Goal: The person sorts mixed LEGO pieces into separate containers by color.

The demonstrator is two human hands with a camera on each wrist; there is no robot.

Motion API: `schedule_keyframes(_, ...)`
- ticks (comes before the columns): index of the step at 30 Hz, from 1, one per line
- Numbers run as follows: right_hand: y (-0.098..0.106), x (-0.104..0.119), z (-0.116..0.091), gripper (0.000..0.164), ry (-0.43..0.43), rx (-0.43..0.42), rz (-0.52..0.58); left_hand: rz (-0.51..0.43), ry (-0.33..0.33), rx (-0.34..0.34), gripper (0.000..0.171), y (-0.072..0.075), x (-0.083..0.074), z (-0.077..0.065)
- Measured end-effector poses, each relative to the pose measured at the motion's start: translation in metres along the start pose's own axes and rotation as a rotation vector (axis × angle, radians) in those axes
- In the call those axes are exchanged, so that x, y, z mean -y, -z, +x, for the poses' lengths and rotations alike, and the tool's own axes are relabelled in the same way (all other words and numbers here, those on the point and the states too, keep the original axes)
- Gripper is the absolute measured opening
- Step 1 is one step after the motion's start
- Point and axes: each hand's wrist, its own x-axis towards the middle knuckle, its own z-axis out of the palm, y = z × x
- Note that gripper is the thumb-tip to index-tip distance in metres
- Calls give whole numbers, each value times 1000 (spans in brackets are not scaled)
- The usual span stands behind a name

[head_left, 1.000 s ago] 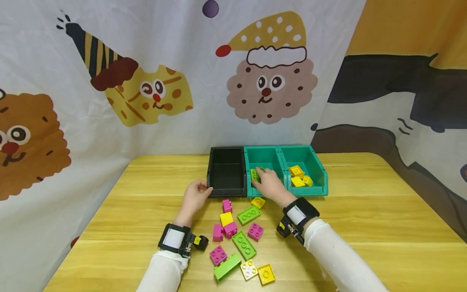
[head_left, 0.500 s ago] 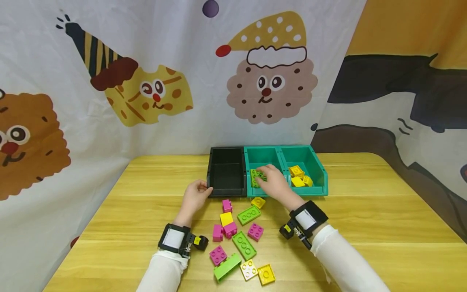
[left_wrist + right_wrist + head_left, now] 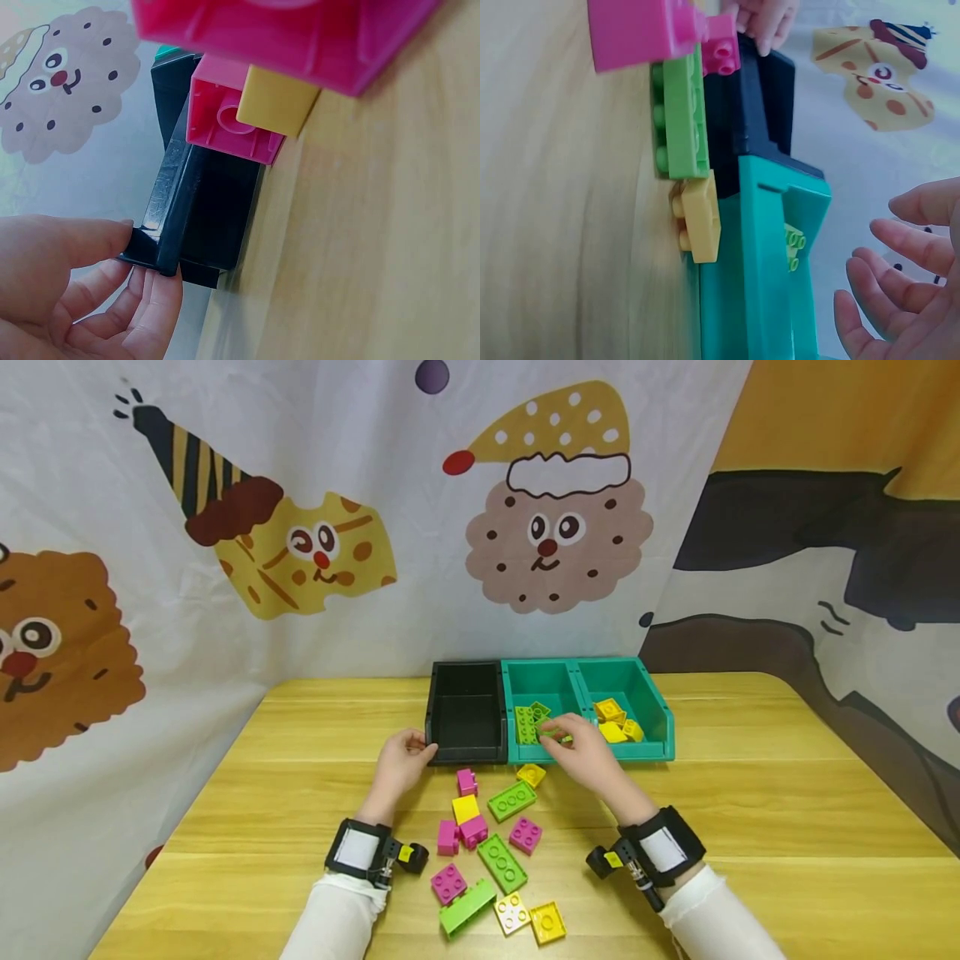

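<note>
Work partly done, by the look of it

At the left front corner of the black plastic open-fronted bin, the left hand pinches the edge, thumb on one side and fingers on the other. Every pink studded plastic brick in sight, five in all, lies on the pale wooden tabletop, in front of the black bin or a little to its right, so that colour seems wholly left to do.

Among them, in front of the black bin and off to its right, lie three oblong lime-green plastic bricks and four squarish yellow plastic bricks. Neither hand touches these loose pieces, most of which lie between the forearms.

Just right of the black bin, the middle turquoise plastic bin already holds several green bricks. Over its front right part hangs the right hand, fingers apart and loosely bent, holding nothing.

Farthest right of the black bin, the end turquoise plastic bin holds a small heap of yellow bricks; both colours look only partly stowed.
</note>
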Motion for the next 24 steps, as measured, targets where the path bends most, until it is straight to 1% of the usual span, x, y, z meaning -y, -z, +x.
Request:
schedule_keyframes(4,3,1,-8,20,-7,6,28,-1,-6,1,17,0,1,1)
schedule_keyframes(13,6,6,-25,19,-18,44,36,-1,-7,6,17,-1,2,1)
schedule_keyframes(17,7,8,-30,18,-2,70,39,-5,-13,5,17,-1,2,1)
schedule_keyframes(24,8,13,-38,17,56,145,33,-1,-11,5,17,-1,2,2)
